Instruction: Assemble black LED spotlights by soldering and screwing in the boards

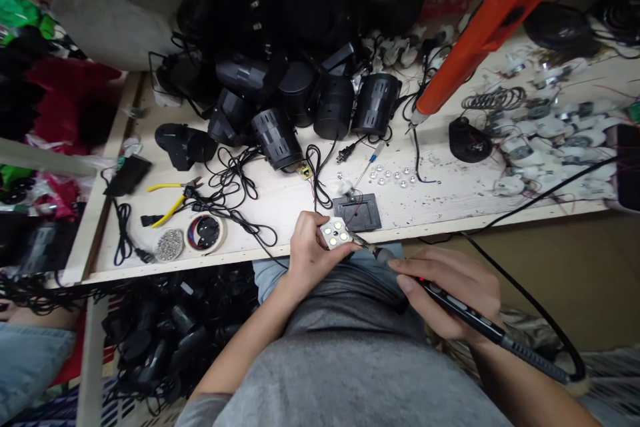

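Note:
Between the thumb and fingers of my left hand (310, 250) is a small white LED board (335, 233) with yellow round LEDs, held at the table's front edge. My right hand (453, 290) grips a black soldering iron (463, 311) like a pen; a small red light shows on its handle. The iron's tip reaches the right edge of the board, though I cannot tell whether it touches. Just behind the board lies a flat dark grey cover plate (357, 212) with thin wires over it. A blue-handled screwdriver (373, 159) and several clear lenses (395, 177) lie beyond.
Black lamp housings (277, 137) crowd the table's back. Yellow-handled pliers (170, 203), a tape roll (205, 232) and coiled cables lie left. An orange post (480, 33) slants in from above. White lamp parts (555, 140) fill the right; the iron's cord (520, 273) trails there.

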Demonstrator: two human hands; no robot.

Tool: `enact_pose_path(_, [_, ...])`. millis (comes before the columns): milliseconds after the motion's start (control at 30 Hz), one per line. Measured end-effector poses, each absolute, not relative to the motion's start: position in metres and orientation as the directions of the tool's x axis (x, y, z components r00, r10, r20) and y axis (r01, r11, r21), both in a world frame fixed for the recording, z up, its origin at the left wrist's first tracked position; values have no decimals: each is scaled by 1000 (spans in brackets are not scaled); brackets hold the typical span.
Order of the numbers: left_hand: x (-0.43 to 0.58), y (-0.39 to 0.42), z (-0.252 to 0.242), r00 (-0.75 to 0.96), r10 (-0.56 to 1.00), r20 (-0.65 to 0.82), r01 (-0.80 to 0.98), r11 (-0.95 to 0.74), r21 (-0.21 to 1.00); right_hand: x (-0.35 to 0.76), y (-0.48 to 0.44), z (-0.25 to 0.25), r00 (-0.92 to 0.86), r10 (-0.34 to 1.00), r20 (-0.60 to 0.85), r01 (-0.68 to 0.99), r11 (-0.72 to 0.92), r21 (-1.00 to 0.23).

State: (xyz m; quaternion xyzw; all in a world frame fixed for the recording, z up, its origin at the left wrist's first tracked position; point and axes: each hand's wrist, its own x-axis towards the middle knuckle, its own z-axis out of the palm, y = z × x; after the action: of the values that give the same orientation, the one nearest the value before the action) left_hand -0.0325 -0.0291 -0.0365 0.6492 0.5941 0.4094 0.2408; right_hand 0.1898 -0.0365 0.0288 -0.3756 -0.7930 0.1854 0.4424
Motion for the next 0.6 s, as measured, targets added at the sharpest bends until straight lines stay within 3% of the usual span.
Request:
enact_pose_path(467, [-32, -28, -37, -45, 965, 259, 570, -188, 800, 191, -36, 29, -333, 739, 586, 452, 670, -589])
enact_pose_path(600, [-32, -29, -35, -42, 963, 267, 596, -190, 780, 197, -38, 33, -262, 758, 598, 448, 644, -620])
